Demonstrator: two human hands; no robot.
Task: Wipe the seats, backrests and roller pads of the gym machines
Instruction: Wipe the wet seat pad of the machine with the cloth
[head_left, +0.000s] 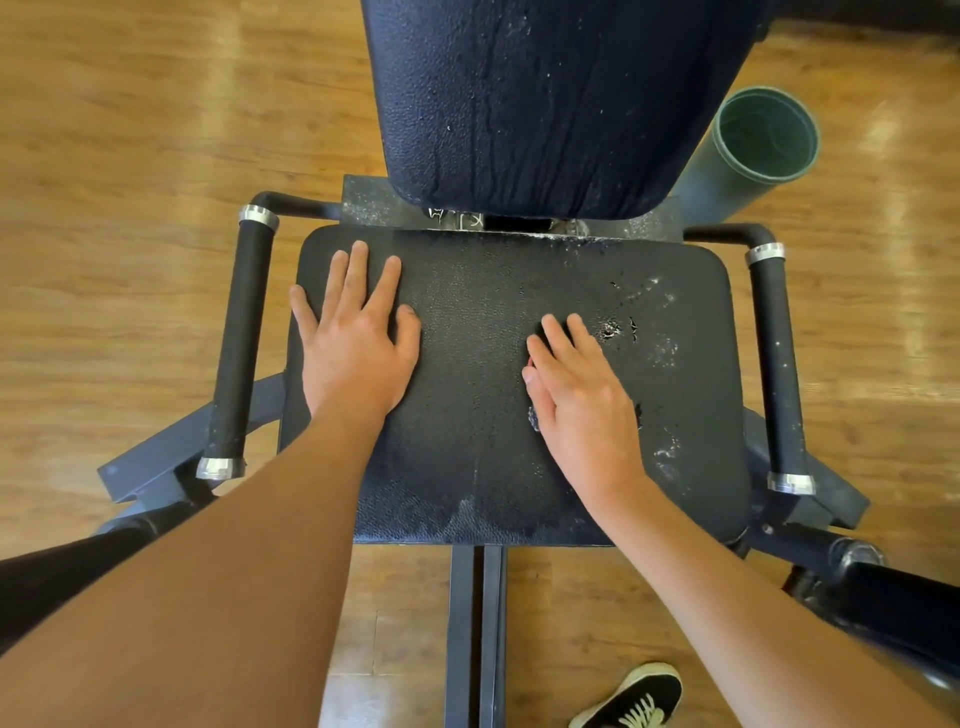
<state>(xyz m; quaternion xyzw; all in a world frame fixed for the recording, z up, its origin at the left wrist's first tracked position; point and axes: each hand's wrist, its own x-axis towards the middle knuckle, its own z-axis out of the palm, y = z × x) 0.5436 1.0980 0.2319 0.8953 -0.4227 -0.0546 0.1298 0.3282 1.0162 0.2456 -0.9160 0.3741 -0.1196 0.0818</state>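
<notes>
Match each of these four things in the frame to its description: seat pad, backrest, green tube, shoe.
Things:
1. seat pad
2. backrest
3. green tube
4. shoe

Descriptions:
a. hollow, open end facing the camera
b. on the wood floor, with pale laces
c. cracked, with white flecks on its right side
d. creased dark upholstery at the top of the frame

Pairs: 1-c, 2-d, 3-a, 4-b

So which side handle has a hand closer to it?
The left handle: the left hand lies flat on the seat beside it, while the right hand rests mid-seat, away from the right handle.
</notes>
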